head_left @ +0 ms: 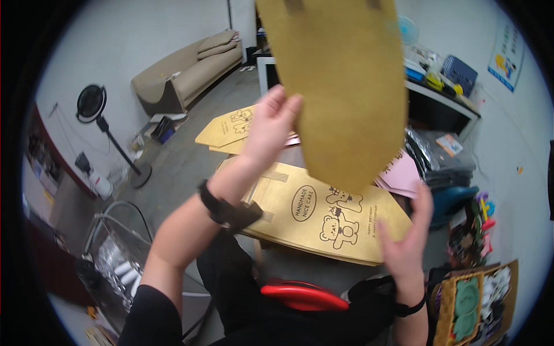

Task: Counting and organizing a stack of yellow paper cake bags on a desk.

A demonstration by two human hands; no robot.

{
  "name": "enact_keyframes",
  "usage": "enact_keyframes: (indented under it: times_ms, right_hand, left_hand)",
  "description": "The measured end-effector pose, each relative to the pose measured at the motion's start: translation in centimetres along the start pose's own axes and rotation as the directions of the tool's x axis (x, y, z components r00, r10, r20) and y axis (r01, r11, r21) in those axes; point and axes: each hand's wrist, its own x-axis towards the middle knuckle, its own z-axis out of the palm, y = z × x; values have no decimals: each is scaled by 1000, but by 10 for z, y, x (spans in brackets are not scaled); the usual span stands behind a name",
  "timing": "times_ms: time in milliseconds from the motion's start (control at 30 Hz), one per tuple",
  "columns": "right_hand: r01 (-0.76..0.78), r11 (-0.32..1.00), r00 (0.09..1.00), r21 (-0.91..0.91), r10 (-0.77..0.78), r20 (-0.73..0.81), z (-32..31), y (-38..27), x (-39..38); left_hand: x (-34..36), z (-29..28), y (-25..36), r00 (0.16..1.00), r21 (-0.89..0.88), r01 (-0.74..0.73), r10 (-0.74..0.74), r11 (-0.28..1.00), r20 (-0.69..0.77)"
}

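Observation:
A long gold cardboard sheet (352, 92) with a tapered lower end hangs upright in front of me, its plain side showing and its top out of view. My left hand (271, 124) pinches its left edge between thumb and fingers. Below it lies a stack of flat gold cardboard pieces (283, 213), printed with line-drawn bears and lettering. At the stack's right end is my right hand (408, 245), thumb and fingers apart, slightly blurred and holding nothing. Whether it touches the stack I cannot tell. Pink printed card pieces (404, 173) show behind the raised sheet.
More printed gold pieces (228, 130) lie at the far left of the stack. Black plastic-wrapped packs (441, 158) are piled at right, above a basket (467, 311) of small goods. A red stool (303, 295) is below me. A beige sofa (187, 72) and a stand (118, 138) are farther left.

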Motion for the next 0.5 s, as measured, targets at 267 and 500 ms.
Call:
enact_keyframes:
  times_ms: [267,500]
  right_hand:
    - [-239,661,949,711,313,28,-43,60,61]
    - [16,913,995,407,26,-99,-40,97,15]
  left_hand:
    - [-87,49,26,950,78,139,-111,987,-292]
    - [-129,-33,-7,936,149,196,-140,969,-323]
